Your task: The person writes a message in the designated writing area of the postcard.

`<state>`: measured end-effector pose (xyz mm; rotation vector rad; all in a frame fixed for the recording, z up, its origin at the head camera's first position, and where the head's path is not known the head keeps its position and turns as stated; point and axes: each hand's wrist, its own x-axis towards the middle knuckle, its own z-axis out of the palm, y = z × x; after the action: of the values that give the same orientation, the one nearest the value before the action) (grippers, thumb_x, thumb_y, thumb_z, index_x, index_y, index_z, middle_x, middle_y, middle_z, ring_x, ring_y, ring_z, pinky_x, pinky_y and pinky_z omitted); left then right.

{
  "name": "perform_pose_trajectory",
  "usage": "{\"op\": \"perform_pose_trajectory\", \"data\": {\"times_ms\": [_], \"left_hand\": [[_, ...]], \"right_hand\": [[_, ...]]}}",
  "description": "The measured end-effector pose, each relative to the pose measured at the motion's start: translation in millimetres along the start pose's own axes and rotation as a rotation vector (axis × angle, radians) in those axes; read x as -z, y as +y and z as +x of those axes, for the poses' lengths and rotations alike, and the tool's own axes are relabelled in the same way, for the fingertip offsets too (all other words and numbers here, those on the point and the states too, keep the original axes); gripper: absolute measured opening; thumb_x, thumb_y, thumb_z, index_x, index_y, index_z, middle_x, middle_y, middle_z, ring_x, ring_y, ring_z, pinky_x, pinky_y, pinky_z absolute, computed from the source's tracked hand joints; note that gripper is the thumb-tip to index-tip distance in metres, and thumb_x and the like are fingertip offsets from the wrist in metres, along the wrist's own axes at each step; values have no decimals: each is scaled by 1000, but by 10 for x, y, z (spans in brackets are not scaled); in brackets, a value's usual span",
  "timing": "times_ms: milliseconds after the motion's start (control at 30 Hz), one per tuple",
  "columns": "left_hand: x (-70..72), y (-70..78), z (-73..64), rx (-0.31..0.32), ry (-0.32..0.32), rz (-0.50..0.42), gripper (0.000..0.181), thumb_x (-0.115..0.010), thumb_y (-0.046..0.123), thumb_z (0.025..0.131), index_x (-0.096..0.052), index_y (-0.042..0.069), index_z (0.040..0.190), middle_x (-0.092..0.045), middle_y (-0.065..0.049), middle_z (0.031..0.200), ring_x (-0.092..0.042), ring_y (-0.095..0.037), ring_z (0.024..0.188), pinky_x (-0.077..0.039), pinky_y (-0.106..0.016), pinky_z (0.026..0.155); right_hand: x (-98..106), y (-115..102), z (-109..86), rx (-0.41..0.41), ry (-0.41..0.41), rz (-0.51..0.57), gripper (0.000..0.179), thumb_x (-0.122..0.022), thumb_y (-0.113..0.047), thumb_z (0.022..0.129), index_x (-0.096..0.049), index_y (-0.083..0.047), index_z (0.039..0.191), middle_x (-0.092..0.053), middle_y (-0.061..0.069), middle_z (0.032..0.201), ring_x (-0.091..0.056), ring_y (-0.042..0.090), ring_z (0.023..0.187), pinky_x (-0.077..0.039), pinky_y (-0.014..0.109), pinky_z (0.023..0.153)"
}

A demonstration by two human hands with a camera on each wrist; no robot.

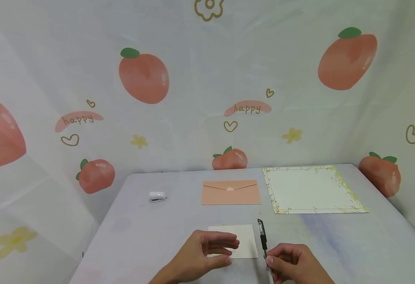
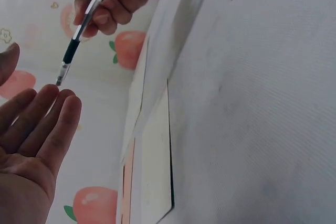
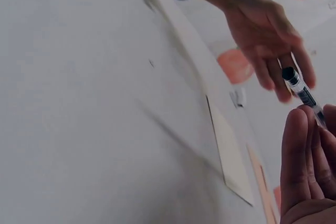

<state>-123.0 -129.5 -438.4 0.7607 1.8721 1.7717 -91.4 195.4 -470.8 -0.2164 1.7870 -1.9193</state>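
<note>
A pen (image 1: 263, 240) with a clear barrel and a black section slants up from my right hand (image 1: 294, 260), its thumb and fingers pinching the barrel. My left hand (image 1: 203, 254) hovers over a small cream card (image 1: 248, 243), fingers loosely extended and thumb apart, covering part of the card. In the left wrist view, the far end of the pen (image 2: 73, 45) appears close to the left fingertips; whether they touch, I cannot tell. The right wrist view has the pen's black end (image 3: 289, 73) pointing away from the right-hand fingers.
Beyond the card lies a peach envelope (image 1: 230, 198) with its flap side up. To its right is a large sheet of paper (image 1: 310, 191) with a floral border. A small white stapler (image 1: 157, 196) sits at the back left. Fruit-printed cloth (image 1: 193, 134) hangs behind the table.
</note>
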Motion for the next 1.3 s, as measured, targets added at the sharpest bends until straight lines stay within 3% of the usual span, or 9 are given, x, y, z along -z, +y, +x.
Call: {"op": "perform_pose_trajectory", "data": {"times_ms": [233,400,633,867,1033,1300], "left_hand": [[78,-50,-153,-76,-36,18,45,-74,5,102,-66,-1,146,-71,-31,138,-77,-28,124,-59,-30,111],[128,-84,-271,-144,-51,-7,44,-70,-1,103,-64,-5,147,-69,-34,138,-74,-30,128,-60,-35,111],[194,-103,-400,-77,-11,-30,44,-70,4,105,-64,-6,147,-68,-35,141,-74,-28,129,-60,-32,111],[222,-105,-472,-84,-4,-40,44,-70,1,104,-63,-8,147,-65,-39,140,-73,-27,130,-60,-35,111],[250,-97,-509,-43,-14,-75,49,-70,1,104,-56,-16,148,-61,-43,143,-72,-30,131,-58,-30,111],[264,-90,-517,42,-14,-88,51,-71,7,106,-57,-14,149,-60,-40,147,-70,-33,134,-58,-31,112]], "right_hand": [[209,-113,-21,5,20,-78,38,-63,-17,112,-67,19,125,-75,2,91,-73,12,78,-68,33,76],[318,-102,-4,-16,96,-159,40,-65,-18,112,-67,19,127,-75,3,92,-73,13,77,-68,33,75],[376,-67,83,-68,200,-204,38,-72,-20,108,-71,14,125,-75,6,89,-72,16,78,-68,34,74],[408,21,187,-116,287,-271,38,-77,-24,104,-75,9,124,-75,5,88,-72,19,77,-66,32,70],[419,76,236,-134,315,-303,38,-79,-26,103,-77,7,123,-77,3,88,-72,18,77,-65,31,69],[368,67,299,-144,338,-350,31,-81,-21,100,-79,5,115,-78,5,82,-72,18,69,-64,33,65]]}}
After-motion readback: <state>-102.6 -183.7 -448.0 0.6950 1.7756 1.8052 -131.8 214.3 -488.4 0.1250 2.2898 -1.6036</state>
